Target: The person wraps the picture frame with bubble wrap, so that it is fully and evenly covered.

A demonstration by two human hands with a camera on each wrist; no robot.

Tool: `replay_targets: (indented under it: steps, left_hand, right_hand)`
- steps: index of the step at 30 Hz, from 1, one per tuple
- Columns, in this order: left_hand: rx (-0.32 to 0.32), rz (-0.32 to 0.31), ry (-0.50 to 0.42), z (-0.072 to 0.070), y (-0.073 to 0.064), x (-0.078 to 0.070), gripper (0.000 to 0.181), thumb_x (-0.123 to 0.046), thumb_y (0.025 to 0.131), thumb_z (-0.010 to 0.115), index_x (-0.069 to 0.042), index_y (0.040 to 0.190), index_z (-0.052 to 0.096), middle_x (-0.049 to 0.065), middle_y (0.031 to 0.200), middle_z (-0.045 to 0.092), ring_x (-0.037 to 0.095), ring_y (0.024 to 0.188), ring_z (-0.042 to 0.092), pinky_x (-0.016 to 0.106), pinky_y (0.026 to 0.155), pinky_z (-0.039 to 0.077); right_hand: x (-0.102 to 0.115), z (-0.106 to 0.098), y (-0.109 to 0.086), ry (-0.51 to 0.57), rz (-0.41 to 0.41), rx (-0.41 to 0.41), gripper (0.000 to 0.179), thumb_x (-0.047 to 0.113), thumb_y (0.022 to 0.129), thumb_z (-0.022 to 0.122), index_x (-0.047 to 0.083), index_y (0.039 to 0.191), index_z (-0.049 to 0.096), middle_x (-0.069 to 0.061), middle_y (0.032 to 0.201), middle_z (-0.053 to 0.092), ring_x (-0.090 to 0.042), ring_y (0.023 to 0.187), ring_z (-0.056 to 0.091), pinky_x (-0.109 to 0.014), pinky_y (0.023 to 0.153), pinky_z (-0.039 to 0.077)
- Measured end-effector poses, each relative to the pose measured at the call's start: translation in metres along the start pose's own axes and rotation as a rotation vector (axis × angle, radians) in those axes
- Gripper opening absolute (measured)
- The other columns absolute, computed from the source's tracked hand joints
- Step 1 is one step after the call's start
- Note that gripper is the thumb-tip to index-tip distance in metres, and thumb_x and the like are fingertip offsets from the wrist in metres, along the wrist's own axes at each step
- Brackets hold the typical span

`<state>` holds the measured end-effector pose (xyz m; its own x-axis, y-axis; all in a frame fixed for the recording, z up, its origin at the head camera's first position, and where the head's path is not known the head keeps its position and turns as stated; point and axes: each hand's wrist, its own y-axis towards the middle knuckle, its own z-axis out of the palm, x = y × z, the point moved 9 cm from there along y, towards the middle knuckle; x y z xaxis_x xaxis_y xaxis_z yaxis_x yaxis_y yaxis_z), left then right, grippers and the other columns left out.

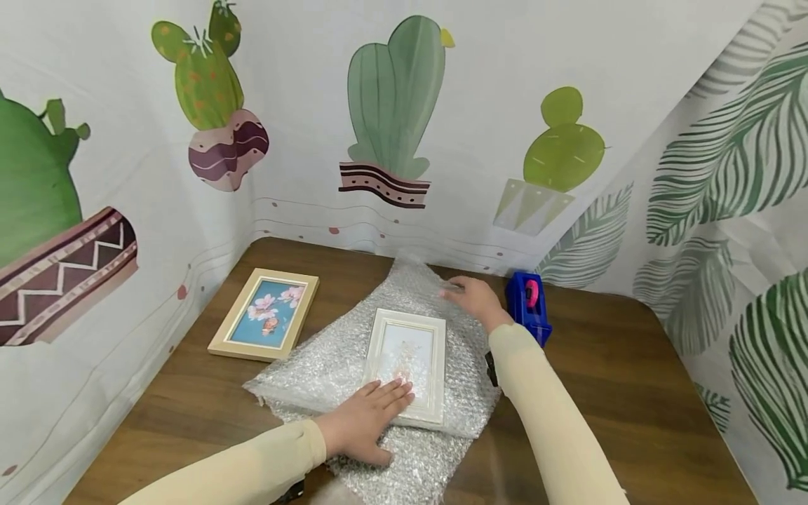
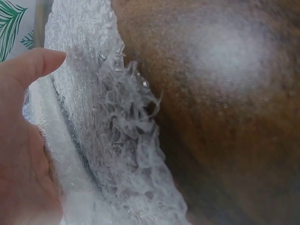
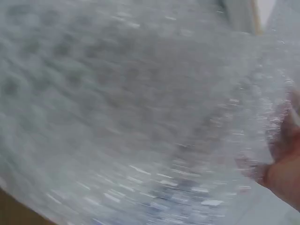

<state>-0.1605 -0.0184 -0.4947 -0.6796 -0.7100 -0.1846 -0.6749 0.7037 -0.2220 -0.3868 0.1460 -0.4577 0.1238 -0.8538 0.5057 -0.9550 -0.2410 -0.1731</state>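
Note:
A white picture frame (image 1: 438, 379) lies on a sheet of bubble wrap (image 1: 328, 365), part of which folds over its lower end. My left hand (image 1: 366, 424) rests on that lower end, fingers straight and spread over the bubble wrap. In the left wrist view the thumb (image 2: 47, 61) stands out beside the wrap's ragged edge. Beyond the frame's upper right corner, my right hand (image 1: 476, 300) pinches the far right edge of the bubble wrap and holds it raised. The right wrist view is blurred; wrap fills most of it, with the right hand (image 3: 286, 164) at its right edge.
A gold picture frame (image 1: 221, 345) with a blue flower picture lies left of the wrap. Behind my right forearm stands a blue tape dispenser (image 1: 519, 298) with a pink roll. The brown wooden table (image 1: 625, 393) meets a cactus-printed cloth (image 1: 297, 140) at the back.

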Motion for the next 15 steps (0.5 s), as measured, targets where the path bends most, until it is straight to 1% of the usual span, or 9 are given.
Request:
replay_targets:
  steps: [2, 3, 5, 7, 9, 10, 12, 14, 15]
  left_hand:
    - [-0.002, -0.001, 0.007, 0.000, -0.001, 0.001, 0.096, -0.058, 0.081, 0.065, -0.014, 0.157, 0.026, 0.001, 0.166, 0.022, 0.019, 0.154, 0.023, 0.042, 0.125, 0.025]
    - [-0.003, -0.002, 0.008, -0.001, -0.001, 0.001, 0.096, -0.058, 0.081, 0.065, -0.014, 0.157, 0.026, 0.002, 0.166, 0.022, 0.019, 0.154, 0.023, 0.042, 0.125, 0.025]
    - [-0.007, 0.002, 0.006, -0.002, -0.002, 0.001, 0.096, -0.057, 0.082, 0.066, -0.013, 0.157, 0.027, 0.002, 0.166, 0.023, 0.020, 0.153, 0.024, 0.043, 0.124, 0.025]
    - [-0.016, 0.010, 0.012, -0.004, -0.002, 0.000, 0.095, -0.057, 0.082, 0.066, -0.013, 0.157, 0.027, 0.003, 0.165, 0.024, 0.021, 0.153, 0.025, 0.043, 0.124, 0.026]
    - [-0.017, 0.017, 0.013, -0.005, -0.002, -0.001, 0.095, -0.057, 0.082, 0.066, -0.013, 0.157, 0.027, 0.003, 0.165, 0.024, 0.021, 0.153, 0.026, 0.043, 0.124, 0.027]
    - [-0.015, 0.019, 0.009, -0.005, -0.002, -0.001, 0.095, -0.057, 0.082, 0.065, -0.013, 0.157, 0.027, 0.003, 0.165, 0.024, 0.021, 0.153, 0.025, 0.043, 0.124, 0.027]
    - [-0.012, 0.019, 0.002, -0.004, -0.001, -0.001, 0.094, -0.057, 0.083, 0.065, -0.013, 0.157, 0.027, 0.003, 0.165, 0.024, 0.021, 0.153, 0.025, 0.042, 0.124, 0.027]
    - [-0.019, 0.021, -0.026, -0.004, 0.000, -0.002, 0.093, -0.055, 0.083, 0.065, -0.012, 0.156, 0.028, 0.004, 0.165, 0.025, 0.022, 0.153, 0.026, 0.043, 0.124, 0.027]
    - [-0.025, 0.018, -0.044, -0.004, 0.001, -0.002, 0.091, -0.055, 0.084, 0.064, -0.012, 0.156, 0.028, 0.004, 0.165, 0.026, 0.022, 0.152, 0.027, 0.044, 0.123, 0.028]
  right_hand:
    - [0.016, 0.000, 0.001, -0.016, -0.047, 0.058, 0.059, 0.036, 0.098, 0.060, 0.006, 0.147, 0.045, -0.021, 0.151, 0.046, -0.040, 0.139, 0.044, -0.054, 0.113, 0.040]
    - [0.024, 0.001, 0.002, -0.027, -0.075, 0.081, 0.057, 0.032, 0.098, 0.061, 0.004, 0.145, 0.047, -0.022, 0.150, 0.047, -0.039, 0.138, 0.045, -0.053, 0.113, 0.041]
    - [0.040, 0.003, 0.003, -0.018, -0.109, 0.113, 0.055, 0.026, 0.097, 0.062, -0.001, 0.142, 0.047, -0.024, 0.147, 0.048, -0.039, 0.135, 0.047, -0.051, 0.111, 0.042]
    - [0.052, 0.005, 0.003, 0.011, -0.124, 0.124, 0.052, 0.023, 0.096, 0.063, -0.001, 0.139, 0.046, -0.023, 0.142, 0.052, -0.037, 0.130, 0.052, -0.049, 0.108, 0.045]
    - [0.064, 0.007, 0.003, 0.019, -0.128, 0.118, 0.054, 0.025, 0.095, 0.065, 0.002, 0.140, 0.044, -0.021, 0.137, 0.057, -0.035, 0.125, 0.057, -0.050, 0.103, 0.049]
    - [0.069, 0.009, 0.002, 0.004, -0.129, 0.112, 0.057, 0.027, 0.095, 0.065, 0.005, 0.143, 0.042, -0.019, 0.138, 0.057, -0.034, 0.124, 0.058, -0.051, 0.103, 0.048]
    - [0.078, 0.012, 0.002, -0.075, -0.144, 0.093, 0.059, 0.033, 0.097, 0.063, 0.011, 0.147, 0.042, -0.016, 0.135, 0.062, -0.032, 0.121, 0.061, -0.053, 0.100, 0.051]
    - [0.086, 0.016, 0.001, -0.163, -0.160, 0.069, 0.055, 0.038, 0.099, 0.058, 0.015, 0.148, 0.045, -0.013, 0.136, 0.063, -0.031, 0.124, 0.060, -0.055, 0.102, 0.050]
    - [0.089, 0.017, 0.000, -0.199, -0.172, 0.051, 0.052, 0.040, 0.101, 0.054, 0.015, 0.146, 0.049, -0.012, 0.139, 0.061, -0.031, 0.129, 0.058, -0.055, 0.105, 0.048]
